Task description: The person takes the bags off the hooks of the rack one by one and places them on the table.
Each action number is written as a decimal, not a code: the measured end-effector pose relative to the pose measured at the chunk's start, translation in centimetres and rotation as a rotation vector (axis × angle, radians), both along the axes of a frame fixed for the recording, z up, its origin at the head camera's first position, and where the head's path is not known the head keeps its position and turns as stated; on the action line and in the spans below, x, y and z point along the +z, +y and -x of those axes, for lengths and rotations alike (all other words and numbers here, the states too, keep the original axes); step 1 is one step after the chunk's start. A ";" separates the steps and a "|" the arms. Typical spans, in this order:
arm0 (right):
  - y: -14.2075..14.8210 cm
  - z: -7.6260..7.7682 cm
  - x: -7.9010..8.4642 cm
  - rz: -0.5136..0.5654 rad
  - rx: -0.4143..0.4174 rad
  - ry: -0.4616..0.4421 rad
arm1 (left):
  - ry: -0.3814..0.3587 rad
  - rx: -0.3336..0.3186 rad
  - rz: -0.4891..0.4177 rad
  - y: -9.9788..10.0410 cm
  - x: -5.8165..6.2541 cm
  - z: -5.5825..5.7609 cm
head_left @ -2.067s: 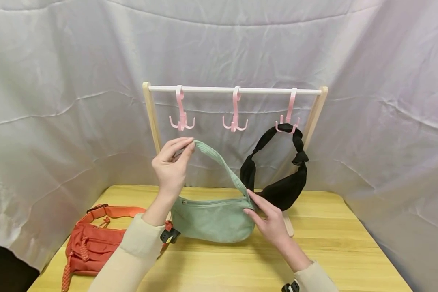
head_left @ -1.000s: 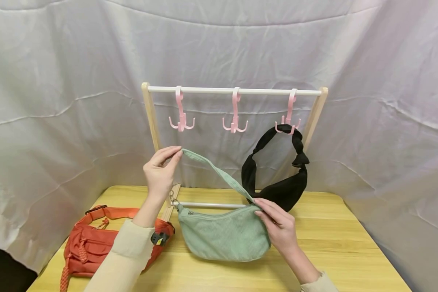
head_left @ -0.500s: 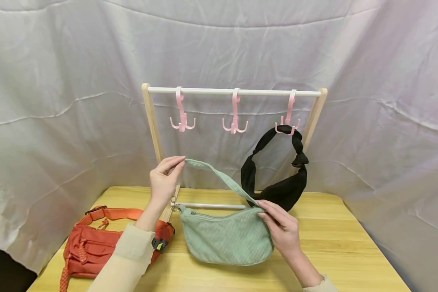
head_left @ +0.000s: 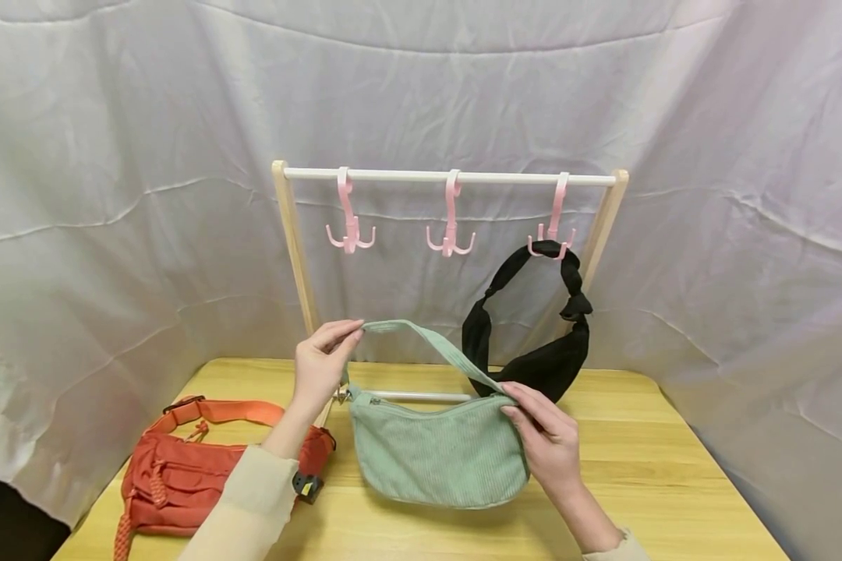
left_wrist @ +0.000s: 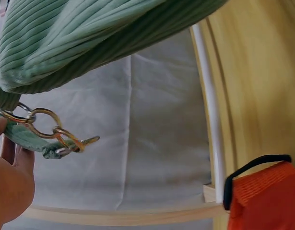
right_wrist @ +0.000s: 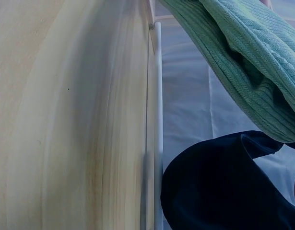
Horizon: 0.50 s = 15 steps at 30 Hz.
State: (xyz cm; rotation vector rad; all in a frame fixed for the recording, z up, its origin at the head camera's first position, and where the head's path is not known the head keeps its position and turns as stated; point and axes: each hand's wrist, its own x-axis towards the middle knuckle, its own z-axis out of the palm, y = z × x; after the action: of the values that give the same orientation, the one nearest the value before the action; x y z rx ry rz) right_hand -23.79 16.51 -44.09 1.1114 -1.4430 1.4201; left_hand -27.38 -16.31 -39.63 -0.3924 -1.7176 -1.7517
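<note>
Corduroy handbag [head_left: 438, 456]: on my feed, left hand [head_left: 319, 370] pinches its green strap [head_left: 449, 350], right hand [head_left: 550, 436] pinches its upper corner [head_left: 493, 408]; black bag [head_left: 547, 366] hangs from pink hook [head_left: 558, 204].

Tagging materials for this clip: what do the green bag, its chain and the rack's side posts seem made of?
Green bag: ribbed fabric, probably corduroy, matte with parallel ridges. Chain: likely metal, shiny, with glinting links. Side posts: probably smooth wood, from the pale tan colour.
</note>
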 end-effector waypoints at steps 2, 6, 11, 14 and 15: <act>0.1 0.1 -0.1 0.006 -0.003 -0.003 | -0.012 -0.013 0.000 0.1 -0.4 -0.1; 0.3 0.2 -0.4 0.017 -0.027 -0.021 | -0.044 -0.026 0.006 0.2 -1.0 -0.5; 0.4 0.0 -0.5 0.045 -0.081 -0.088 | -0.086 -0.052 0.019 0.4 -1.5 -0.9; 0.4 -0.1 -0.5 0.055 -0.112 -0.120 | -0.103 -0.075 0.028 0.4 -1.9 -1.1; 0.4 -0.2 -0.4 0.056 -0.119 -0.125 | -0.107 -0.082 0.036 0.4 -2.0 -1.2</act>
State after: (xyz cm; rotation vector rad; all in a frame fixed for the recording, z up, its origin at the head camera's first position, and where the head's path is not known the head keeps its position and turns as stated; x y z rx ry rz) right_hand -23.63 16.90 -44.52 0.9002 -1.5213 1.4579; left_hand -26.17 -15.92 -41.68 -0.3965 -1.8339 -1.8317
